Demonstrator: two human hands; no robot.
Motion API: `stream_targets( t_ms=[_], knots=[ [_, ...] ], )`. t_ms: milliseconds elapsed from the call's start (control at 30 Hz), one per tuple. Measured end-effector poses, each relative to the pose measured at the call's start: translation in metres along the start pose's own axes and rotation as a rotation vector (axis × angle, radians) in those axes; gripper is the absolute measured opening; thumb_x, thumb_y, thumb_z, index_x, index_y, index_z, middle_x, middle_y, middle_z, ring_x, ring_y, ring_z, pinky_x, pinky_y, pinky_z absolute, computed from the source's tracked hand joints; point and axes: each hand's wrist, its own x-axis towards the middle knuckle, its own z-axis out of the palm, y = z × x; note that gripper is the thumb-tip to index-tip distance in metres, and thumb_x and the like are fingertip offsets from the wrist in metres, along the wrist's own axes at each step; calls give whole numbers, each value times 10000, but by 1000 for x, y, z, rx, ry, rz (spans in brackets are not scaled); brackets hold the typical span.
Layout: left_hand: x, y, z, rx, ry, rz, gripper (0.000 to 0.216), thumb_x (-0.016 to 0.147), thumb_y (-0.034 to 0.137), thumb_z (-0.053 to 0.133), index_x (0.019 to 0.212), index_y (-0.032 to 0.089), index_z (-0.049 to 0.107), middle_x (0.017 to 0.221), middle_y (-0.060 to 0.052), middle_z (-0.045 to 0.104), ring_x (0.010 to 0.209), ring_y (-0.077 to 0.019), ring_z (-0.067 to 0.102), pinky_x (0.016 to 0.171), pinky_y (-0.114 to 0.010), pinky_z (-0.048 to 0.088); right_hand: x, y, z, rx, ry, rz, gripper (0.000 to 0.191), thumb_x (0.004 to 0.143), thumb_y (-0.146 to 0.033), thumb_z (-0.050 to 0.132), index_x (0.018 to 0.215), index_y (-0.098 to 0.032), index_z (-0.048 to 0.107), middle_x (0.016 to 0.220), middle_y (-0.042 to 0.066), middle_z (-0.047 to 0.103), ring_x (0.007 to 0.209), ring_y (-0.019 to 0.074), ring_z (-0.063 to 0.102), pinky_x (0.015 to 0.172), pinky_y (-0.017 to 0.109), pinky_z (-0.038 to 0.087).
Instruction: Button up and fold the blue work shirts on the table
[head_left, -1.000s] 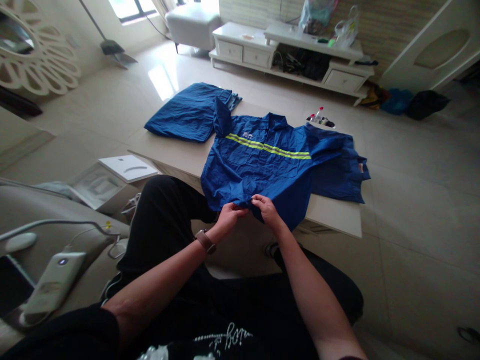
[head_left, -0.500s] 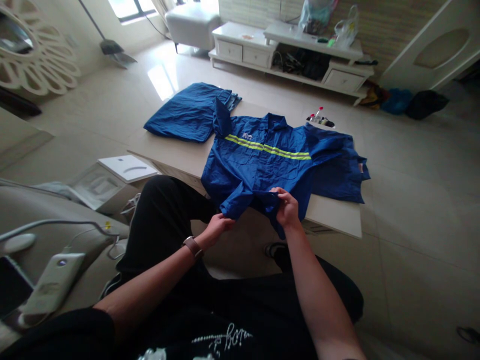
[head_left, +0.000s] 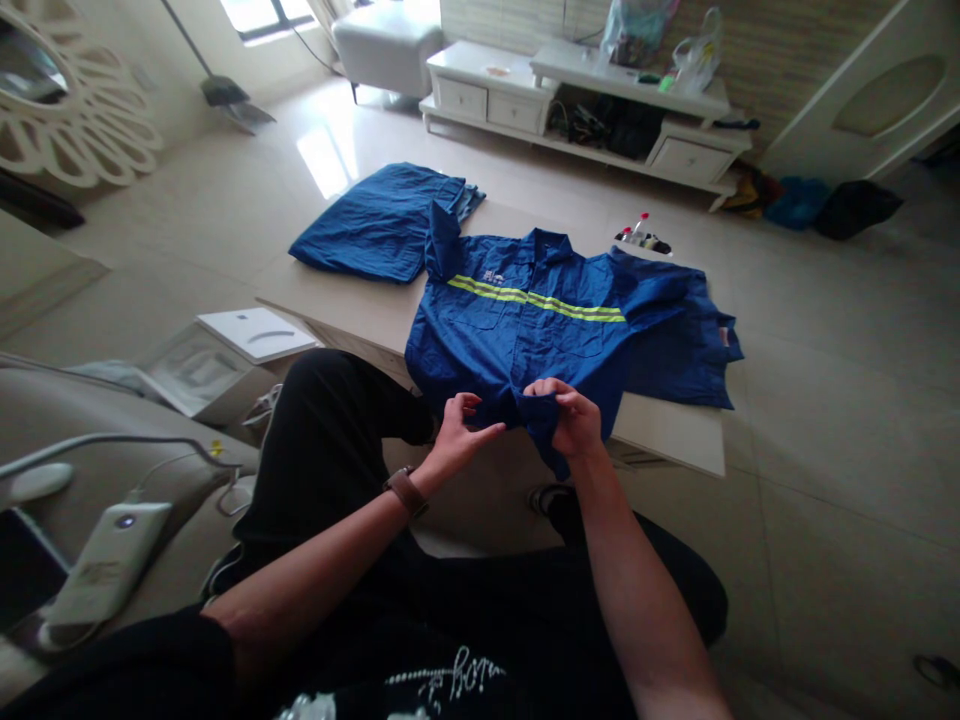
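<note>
A blue work jacket (head_left: pixel 517 330) with a yellow-green reflective stripe across the chest lies spread on a low table (head_left: pixel 667 435), its collar away from me and its lower edge hanging over the near side. My right hand (head_left: pixel 576 415) is closed on the jacket's hem, holding the fabric up in a bunch. My left hand (head_left: pixel 463 430), with a watch on the wrist, is beside the hem, thumb and fingers apart and nothing gripped. Whether its fingertips touch the cloth I cannot tell.
Folded blue cloth (head_left: pixel 375 225) lies at the table's far left. Another blue garment (head_left: pixel 682 340) lies partly under the jacket's right side. Bottles with red caps (head_left: pixel 637 230) stand behind it. A white box (head_left: pixel 255 335) is left of my knee, and a power bank (head_left: pixel 112 565) rests on the sofa.
My left hand has let go of the jacket's lower left edge and moved right and slightly up, its fingers opening. The freed cloth has dropped. My right hand still grips the hem.
</note>
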Motion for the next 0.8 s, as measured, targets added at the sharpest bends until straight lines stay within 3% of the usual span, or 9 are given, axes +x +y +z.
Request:
stream_targets(
  t_ms=[167,300,467,533,667,800],
  knots=[
    [12,27,18,313,17,297,338,827,328,771,1079,214,576,1148,-68,575,1122,-225,549,976,-383,500,-2,-3,4,189,-23,27,161,711,-300,597,628,-211,493,682,14,380,729,180,459,673,307,458],
    [25,38,23,447,3,366,68,924,230,634,972,210,590,1019,-54,636,1013,-215,573,946,-375,501,-1,-9,-6,281,86,1,140,731,-255,559,648,-209,456,676,-7,391,669,143,467,646,266,474],
    [34,46,31,538,-13,395,321,880,350,733,1127,199,594,1131,-76,650,1077,-232,575,947,-369,491,7,-10,-30,282,353,22,105,756,-230,542,681,-206,473,657,-31,483,558,105,460,567,227,468],
    [38,47,36,605,-61,399,268,891,346,720,1095,207,615,1112,-68,666,1070,-236,577,918,-365,483,10,-6,-38,229,441,32,96,785,-242,558,715,-210,501,663,-35,528,577,116,510,604,243,502],
    [45,48,41,655,-128,428,62,959,256,599,930,214,635,1004,-52,681,1000,-221,581,857,-348,459,14,-2,-55,-120,458,21,114,801,-298,577,735,-222,524,679,-32,549,650,151,550,675,278,508],
    [45,38,28,634,-173,469,124,978,235,526,900,209,618,964,-59,666,950,-219,578,852,-355,454,11,-13,-95,-997,717,-120,86,803,-300,540,755,-229,535,821,24,589,851,202,563,856,326,478]
  ],
)
